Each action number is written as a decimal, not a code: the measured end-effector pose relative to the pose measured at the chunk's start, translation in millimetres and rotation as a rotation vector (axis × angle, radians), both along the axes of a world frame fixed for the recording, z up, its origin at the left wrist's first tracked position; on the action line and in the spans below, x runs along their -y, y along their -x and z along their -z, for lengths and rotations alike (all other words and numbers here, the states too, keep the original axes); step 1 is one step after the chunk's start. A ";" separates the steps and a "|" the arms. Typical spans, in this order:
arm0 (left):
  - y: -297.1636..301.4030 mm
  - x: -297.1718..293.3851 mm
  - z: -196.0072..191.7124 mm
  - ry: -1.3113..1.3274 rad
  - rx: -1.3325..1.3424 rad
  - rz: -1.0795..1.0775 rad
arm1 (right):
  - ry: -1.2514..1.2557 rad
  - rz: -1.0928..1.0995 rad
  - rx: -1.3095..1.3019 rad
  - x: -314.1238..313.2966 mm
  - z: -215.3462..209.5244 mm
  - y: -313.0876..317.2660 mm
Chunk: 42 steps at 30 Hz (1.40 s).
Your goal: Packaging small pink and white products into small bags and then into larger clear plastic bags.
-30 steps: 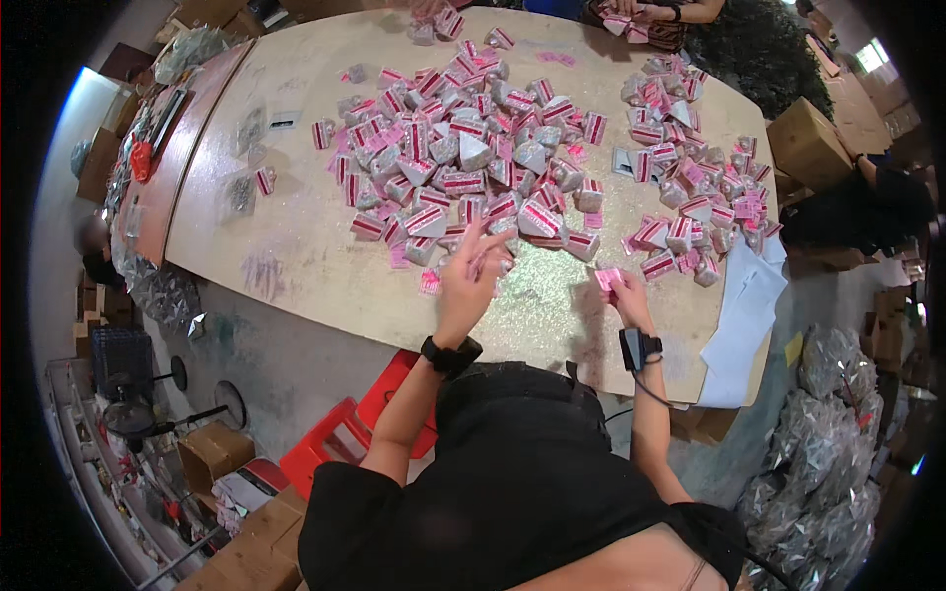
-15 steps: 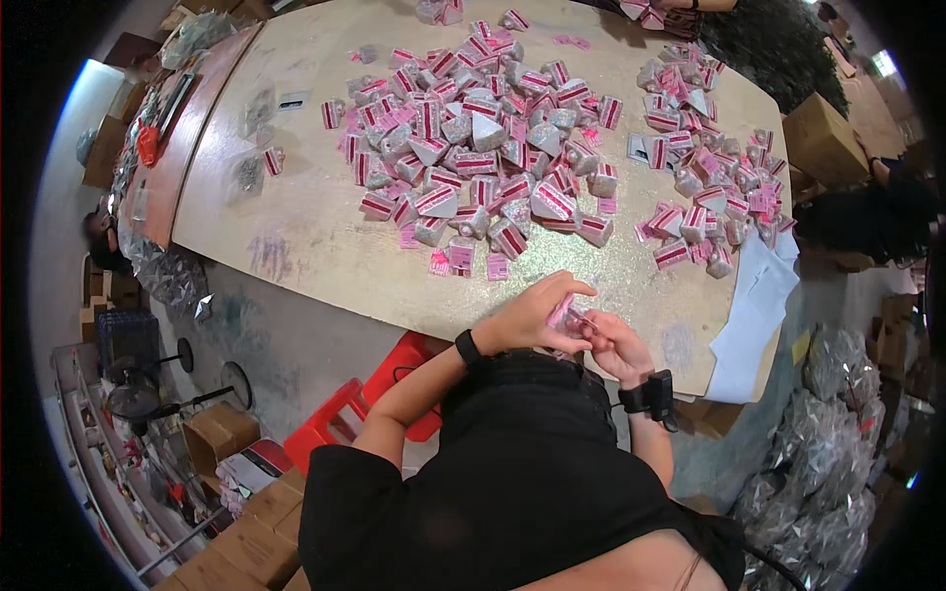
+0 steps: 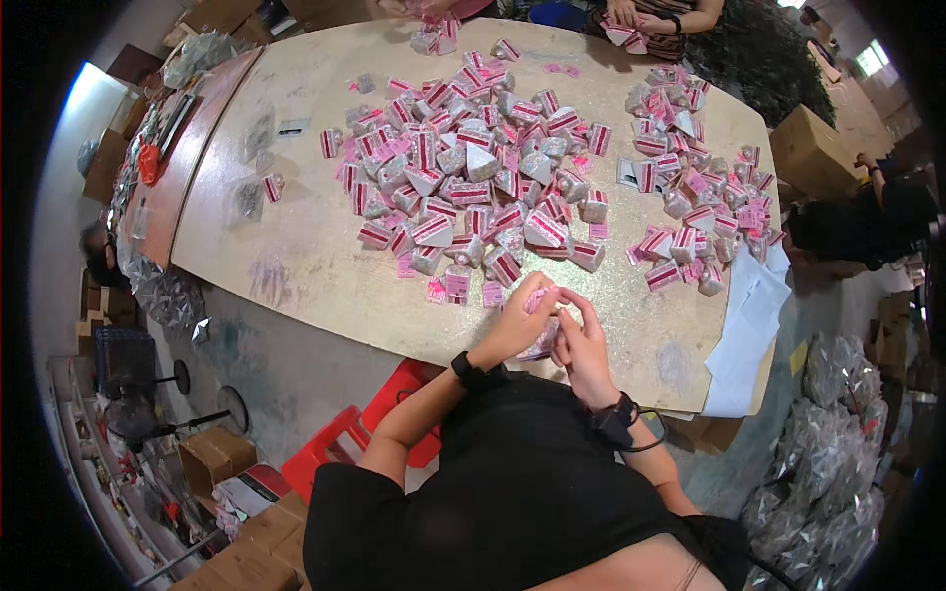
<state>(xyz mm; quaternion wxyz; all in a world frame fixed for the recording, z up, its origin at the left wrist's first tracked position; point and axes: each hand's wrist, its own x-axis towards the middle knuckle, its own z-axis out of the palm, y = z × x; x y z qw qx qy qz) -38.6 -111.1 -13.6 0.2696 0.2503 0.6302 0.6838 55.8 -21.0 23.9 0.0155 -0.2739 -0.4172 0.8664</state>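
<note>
Left hand (image 3: 517, 320) and right hand (image 3: 581, 340) meet at the near edge of the bench (image 3: 296, 256), both gripping one small pink packet (image 3: 542, 330), just below the packet heap (image 3: 473, 177).

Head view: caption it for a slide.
Left hand and right hand work one small pink packet beside a packet pile.

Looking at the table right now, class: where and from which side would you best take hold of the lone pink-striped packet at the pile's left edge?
Grip the lone packet across its two long sides, coming straight down from above. It lies flat on the table, apart from the pile, with bare surface around it, so fingers likely fit on either side. Both the left hand and right hand are busy nearer the body.
</note>
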 end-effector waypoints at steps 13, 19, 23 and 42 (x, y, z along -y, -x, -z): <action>27.3 21.0 16.8 0.182 0.268 -0.158 | -1.010 0.174 0.185 -151.6 190.1 83.2; 27.7 28.8 42.9 0.424 0.101 -0.121 | -1.283 0.168 0.715 -189.6 240.0 137.3; 23.8 33.7 50.2 0.295 0.250 -0.079 | -1.313 -0.005 0.770 -197.3 218.9 158.1; 31.8 2.3 35.8 0.339 0.249 0.066 | -0.678 0.287 0.365 -100.0 171.0 72.4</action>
